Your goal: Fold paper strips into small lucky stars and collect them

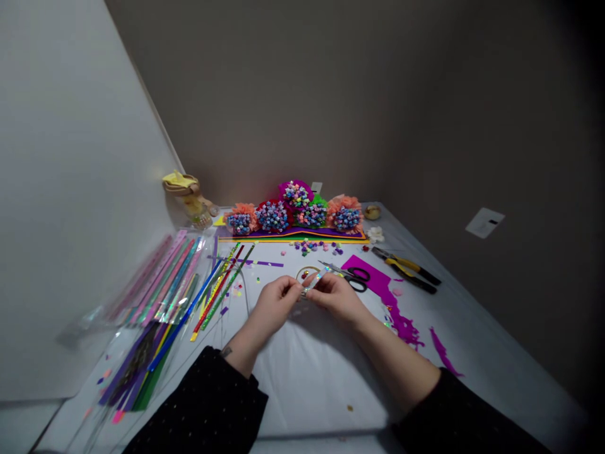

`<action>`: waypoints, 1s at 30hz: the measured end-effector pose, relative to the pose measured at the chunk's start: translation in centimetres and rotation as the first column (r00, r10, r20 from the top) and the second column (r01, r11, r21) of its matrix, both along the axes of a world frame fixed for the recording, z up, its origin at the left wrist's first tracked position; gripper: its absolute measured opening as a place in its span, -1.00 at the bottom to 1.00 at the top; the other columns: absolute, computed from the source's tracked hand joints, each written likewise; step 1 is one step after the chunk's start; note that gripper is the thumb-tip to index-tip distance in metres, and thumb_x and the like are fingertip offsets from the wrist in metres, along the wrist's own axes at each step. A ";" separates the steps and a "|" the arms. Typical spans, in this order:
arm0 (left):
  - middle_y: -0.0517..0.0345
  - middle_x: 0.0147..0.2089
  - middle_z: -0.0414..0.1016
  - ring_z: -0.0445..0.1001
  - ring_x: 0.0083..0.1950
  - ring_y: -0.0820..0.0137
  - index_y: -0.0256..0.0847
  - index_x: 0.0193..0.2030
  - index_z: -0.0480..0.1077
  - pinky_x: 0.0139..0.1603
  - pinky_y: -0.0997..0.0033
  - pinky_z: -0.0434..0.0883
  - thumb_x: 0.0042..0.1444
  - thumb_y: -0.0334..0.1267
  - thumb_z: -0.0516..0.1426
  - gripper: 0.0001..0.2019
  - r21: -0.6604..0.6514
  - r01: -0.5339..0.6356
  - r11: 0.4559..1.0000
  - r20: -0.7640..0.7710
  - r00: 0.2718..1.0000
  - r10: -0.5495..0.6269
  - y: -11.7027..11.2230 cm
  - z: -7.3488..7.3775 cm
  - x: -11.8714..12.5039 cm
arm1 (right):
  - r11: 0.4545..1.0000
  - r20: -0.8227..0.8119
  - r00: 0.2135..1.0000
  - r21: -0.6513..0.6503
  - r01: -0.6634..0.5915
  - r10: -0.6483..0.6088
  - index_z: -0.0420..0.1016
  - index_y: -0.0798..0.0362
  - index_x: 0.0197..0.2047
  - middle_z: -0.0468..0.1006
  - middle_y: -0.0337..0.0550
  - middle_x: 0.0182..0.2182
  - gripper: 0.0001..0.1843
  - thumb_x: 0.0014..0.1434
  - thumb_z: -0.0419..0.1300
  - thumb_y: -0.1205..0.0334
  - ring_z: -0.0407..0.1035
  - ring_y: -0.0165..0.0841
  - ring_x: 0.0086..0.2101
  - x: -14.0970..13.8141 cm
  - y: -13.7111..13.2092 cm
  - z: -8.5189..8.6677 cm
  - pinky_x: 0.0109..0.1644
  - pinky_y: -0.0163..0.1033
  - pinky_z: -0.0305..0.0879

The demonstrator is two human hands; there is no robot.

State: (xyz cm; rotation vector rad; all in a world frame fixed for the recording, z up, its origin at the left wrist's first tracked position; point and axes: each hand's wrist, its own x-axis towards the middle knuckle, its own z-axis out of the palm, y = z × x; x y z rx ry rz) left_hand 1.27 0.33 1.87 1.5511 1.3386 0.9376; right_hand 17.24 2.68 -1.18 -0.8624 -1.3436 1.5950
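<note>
In the head view, the left hand (276, 304) and the right hand (336, 296) are together above the middle of a pale tabletop (316, 384). Both clamp a narrow, shiny silver holographic paper strip (314, 282) between their fingers, and its far end tilts up and to the right in the view. Both forearms run back into black dotted sleeves (203, 403).

Just beyond the strip lies a thin gold ring (306, 272). Beyond the right hand are black-handled steel scissors (352, 277), their handles resting on a ragged magenta paper sheet (373, 277). Further right lie yellow-and-black-handled pliers (406, 268).

Left of the left hand, a fan of long blue, red, gold and green glittery strips (217, 296) lies on the tabletop, beside a clear plastic bag of pink and teal strips (161, 277). Purple and green paper strips (142, 372) lie nearer the lower left corner.

At the back, a row of blue-and-pink paper-star bouquets with peach and magenta paper surrounds (293, 211) stands on layered purple and yellow sheets (293, 234). Small loose paper stars (312, 247) are scattered just in front of them.
</note>
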 end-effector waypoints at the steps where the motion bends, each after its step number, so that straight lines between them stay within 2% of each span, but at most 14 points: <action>1: 0.23 -0.51 0.35 0.28 -0.44 0.45 -0.25 -0.47 0.33 -0.39 0.47 0.22 0.10 -0.19 0.03 -0.78 0.027 -0.007 1.000 -0.035 0.999 0.008 0.0 0.0 0.0 | 1.000 0.004 1.000 0.000 -0.002 0.002 0.45 0.11 -0.36 0.32 -0.30 -0.57 -0.67 -0.09 0.37 0.05 0.10 -0.52 -0.60 0.0 0.0 0.0 -0.55 -0.38 -0.04; 5: 0.19 -0.45 0.42 0.35 -0.38 0.42 -0.23 -0.43 0.36 -0.35 0.45 0.25 0.13 -0.25 0.02 -0.82 0.181 -0.003 0.983 -0.186 0.982 0.037 -0.2 -0.4 0.0 | 1.000 0.036 0.999 -0.018 0.002 -0.002 0.44 0.10 -0.38 0.24 -0.35 -0.63 -0.69 -0.07 0.36 0.06 0.03 -0.54 -0.64 0.0 0.1 -0.2 -0.58 -0.38 -0.08; 9: 0.17 -0.40 0.44 0.38 -0.34 0.41 -0.22 -0.38 0.37 -0.29 0.45 0.28 0.16 -0.27 0.00 -0.82 0.285 0.036 0.958 -0.269 0.962 0.043 -0.2 -0.8 -0.2 | 1.000 0.067 0.998 -0.024 0.003 -0.001 0.43 0.11 -0.39 0.26 -0.35 -0.64 -0.70 -0.04 0.33 0.05 0.06 -0.53 -0.65 0.0 0.0 -0.4 -0.59 -0.39 -0.04; 13: 0.15 -0.38 0.45 0.40 -0.32 0.40 -0.21 -0.37 0.37 -0.26 0.44 0.29 0.18 -0.29 0.00 -0.83 0.307 0.059 0.950 -0.291 0.956 0.035 -0.2 -0.7 -0.3 | 0.999 0.073 0.997 -0.028 0.018 -0.016 0.42 0.11 -0.41 0.31 -0.33 -0.63 -0.72 -0.04 0.31 0.07 0.12 -0.52 -0.65 -0.1 -0.2 -0.2 -0.58 -0.39 0.00; 19: 0.12 -0.32 0.47 0.41 -0.28 0.39 -0.20 -0.33 0.39 -0.21 0.43 0.32 0.18 -0.29 -0.01 -0.83 0.328 0.098 0.940 -0.300 0.954 0.005 -0.3 -0.9 -0.2 | 0.991 0.003 1.000 -0.137 0.012 -0.011 0.36 0.08 -0.44 0.20 -0.41 -0.73 -0.73 -0.10 0.32 0.12 0.03 -0.53 -0.71 -0.4 -0.3 0.1 -0.63 -0.39 -0.10; 22: 0.12 -0.31 0.48 0.42 -0.26 0.39 -0.20 -0.32 0.39 -0.20 0.43 0.32 0.18 -0.29 0.00 -0.84 0.340 0.095 0.936 -0.297 0.955 0.011 -0.3 -1.0 -0.3 | 0.989 -0.006 1.000 -0.145 0.002 -0.002 0.34 0.08 -0.47 0.20 -0.41 -0.74 -0.74 -0.12 0.32 0.13 0.02 -0.53 -0.72 -0.4 -0.3 0.2 -0.64 -0.39 -0.11; 30: 0.12 -0.30 0.47 0.41 -0.26 0.39 -0.21 -0.32 0.39 -0.19 0.44 0.31 0.18 -0.32 0.01 -0.85 0.347 0.119 0.930 -0.302 0.953 -0.010 -0.3 -0.9 -0.1 | 0.989 0.066 0.997 -0.147 -0.018 0.028 0.32 0.07 -0.48 0.19 -0.42 -0.76 -0.83 -0.12 0.24 0.22 0.01 -0.53 -0.74 -0.4 -0.5 0.1 -0.67 -0.39 -0.14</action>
